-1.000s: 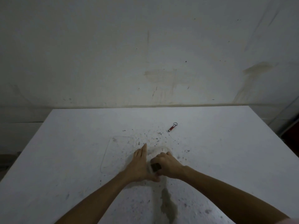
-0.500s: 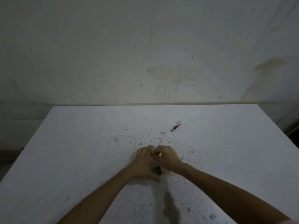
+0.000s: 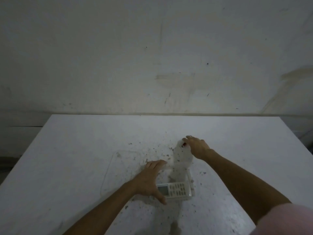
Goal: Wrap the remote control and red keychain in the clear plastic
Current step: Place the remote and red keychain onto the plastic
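Observation:
A white remote control (image 3: 177, 190) with a small screen and grey buttons lies crosswise on the table, under a fold of the clear plastic (image 3: 183, 160). The rest of the clear sheet lies flat to the left, its outline faint. My left hand (image 3: 149, 180) rests palm down with fingers spread, covering the remote's left end, thumb in front of it. My right hand (image 3: 197, 147) is stretched out farther back, fingertips pinched on the red keychain (image 3: 184, 145), which shows only as a small red bit under the fingers.
The white table (image 3: 67, 158) is speckled with dark crumbs around the hands. A stained wall stands right behind its far edge. A dark stain marks the near edge below the remote.
Both hands were together over the remote. My right hand has since left it and reached back and right to the keychain; the remote now shows uncovered beside my left hand.

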